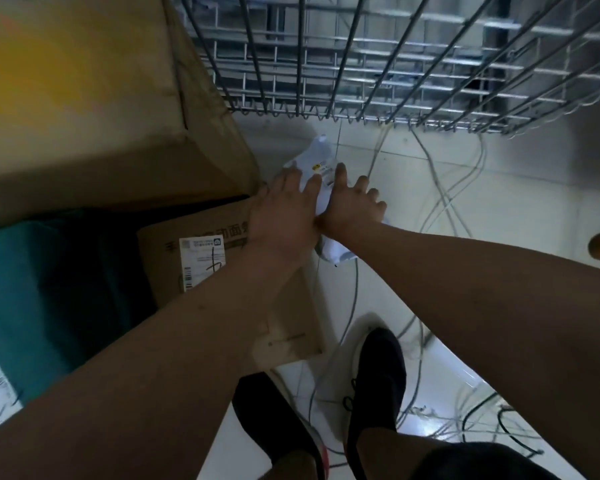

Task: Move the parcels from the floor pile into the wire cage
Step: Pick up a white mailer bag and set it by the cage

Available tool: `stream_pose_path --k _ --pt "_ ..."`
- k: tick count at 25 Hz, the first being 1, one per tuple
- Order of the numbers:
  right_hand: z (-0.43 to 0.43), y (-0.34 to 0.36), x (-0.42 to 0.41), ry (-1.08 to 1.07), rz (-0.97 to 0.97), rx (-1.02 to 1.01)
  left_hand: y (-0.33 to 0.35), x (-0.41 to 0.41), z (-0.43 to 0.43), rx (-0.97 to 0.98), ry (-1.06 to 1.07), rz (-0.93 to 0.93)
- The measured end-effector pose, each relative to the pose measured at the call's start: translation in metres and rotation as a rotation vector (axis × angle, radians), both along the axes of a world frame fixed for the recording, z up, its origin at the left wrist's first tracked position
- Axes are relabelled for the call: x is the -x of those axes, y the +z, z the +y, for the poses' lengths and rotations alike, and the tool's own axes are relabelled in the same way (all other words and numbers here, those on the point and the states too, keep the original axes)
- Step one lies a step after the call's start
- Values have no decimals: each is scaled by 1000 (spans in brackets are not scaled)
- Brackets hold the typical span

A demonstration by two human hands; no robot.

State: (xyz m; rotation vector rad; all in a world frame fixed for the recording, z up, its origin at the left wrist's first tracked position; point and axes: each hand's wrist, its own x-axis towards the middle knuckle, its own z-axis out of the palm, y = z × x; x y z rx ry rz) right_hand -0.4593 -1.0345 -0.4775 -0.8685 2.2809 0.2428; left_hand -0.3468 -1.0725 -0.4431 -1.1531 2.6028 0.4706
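A white plastic mailer parcel (317, 157) with a small printed label lies low over the tiled floor, just in front of the wire cage (378, 64). My left hand (284, 209) holds its left side. My right hand (352, 206) holds its right side with fingers curled over the edge. Both wrists meet above the parcel, and its near end shows beneath them. My hands hide the parcel's middle. The cage's wire wall and bottom rim stand right behind the parcel.
A large cardboard box (94, 98) stands at the left, with a smaller labelled box (201, 258) and a teal parcel (32, 289) below it. Loose cables (444, 202) trail across the floor tiles. My black shoes (378, 375) stand near the bottom.
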Motion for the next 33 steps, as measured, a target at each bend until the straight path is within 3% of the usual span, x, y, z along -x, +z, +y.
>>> stream_pose_path --k 19,24,33 --pt "60 435 -8 248 -208 138 428 -26 31 -29 -48 -145" --pt "91 497 -12 163 -203 202 483 -41 61 -107 -54 -62" --pt "169 602 -33 -102 -155 214 582 -51 102 -23 -329 -28"
